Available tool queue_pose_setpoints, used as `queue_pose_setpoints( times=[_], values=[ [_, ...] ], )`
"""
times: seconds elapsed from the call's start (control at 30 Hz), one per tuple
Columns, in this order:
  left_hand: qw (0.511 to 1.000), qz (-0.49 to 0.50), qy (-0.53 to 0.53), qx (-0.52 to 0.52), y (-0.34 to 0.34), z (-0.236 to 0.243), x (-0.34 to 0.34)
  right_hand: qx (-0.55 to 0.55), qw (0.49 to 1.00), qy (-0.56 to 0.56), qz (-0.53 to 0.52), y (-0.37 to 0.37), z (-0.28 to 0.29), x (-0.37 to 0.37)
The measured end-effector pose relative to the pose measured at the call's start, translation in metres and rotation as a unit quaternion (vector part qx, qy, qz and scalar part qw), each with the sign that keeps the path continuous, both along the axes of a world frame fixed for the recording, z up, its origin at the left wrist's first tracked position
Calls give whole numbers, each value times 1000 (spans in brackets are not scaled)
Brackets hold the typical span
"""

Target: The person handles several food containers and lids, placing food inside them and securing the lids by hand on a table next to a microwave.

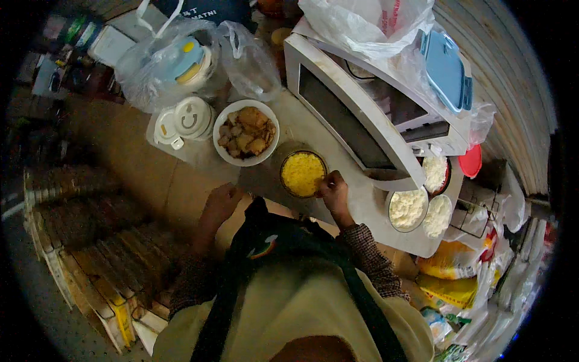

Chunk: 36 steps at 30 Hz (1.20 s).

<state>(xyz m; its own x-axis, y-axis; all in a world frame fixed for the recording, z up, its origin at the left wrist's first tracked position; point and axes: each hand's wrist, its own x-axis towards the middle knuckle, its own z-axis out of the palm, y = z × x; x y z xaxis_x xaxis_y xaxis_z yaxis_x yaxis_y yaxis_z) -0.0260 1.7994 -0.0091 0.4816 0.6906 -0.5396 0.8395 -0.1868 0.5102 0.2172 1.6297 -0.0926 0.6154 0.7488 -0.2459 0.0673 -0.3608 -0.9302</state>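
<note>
My right hand (335, 192) is closed at the right rim of a round bowl (325, 164) filled with yellow, crumbly grains. That bowl rests near the front edge of the table. Off the table edge to the left, my left hand (222, 202) hangs with its fingers curled together; it is dim and nothing shows in it. Behind the yellow grains and to the left stands a white bowl (276, 137) of brown chunky stewed food. A white lidded container (192, 117) sits beside it.
A microwave (344, 114) stands at the right with its door swung open over the table (362, 205). Bowls of white food (407, 209) crowd the right corner. Plastic bags (247, 66) and a blue lid (446, 69) lie around; stacked crates (90, 271) are at lower left.
</note>
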Motion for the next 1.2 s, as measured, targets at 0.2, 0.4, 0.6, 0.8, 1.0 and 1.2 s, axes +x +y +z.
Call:
queue_pose_setpoints(
  times=[0.2,0.4,0.6,0.8,1.0,1.2],
  values=[
    [906,257,-268,-202,-1,-78,14,17,999,32,-13,-4,5,-6],
    [744,395,-434,-319,11,-98,41,20,998,24,-56,-18,-51,-12],
    [706,381,-458,-383,8,-77,53,2,995,37,-92,-17,14,-20],
    [933,92,-346,-46,-21,5,98,15,990,34,-137,-72,46,-8],
    [886,14,-458,71,-33,30,160,42,977,80,-194,-95,112,-1],
    [923,32,-324,-207,-50,-17,119,74,980,88,-165,-83,125,-2]
  ],
)
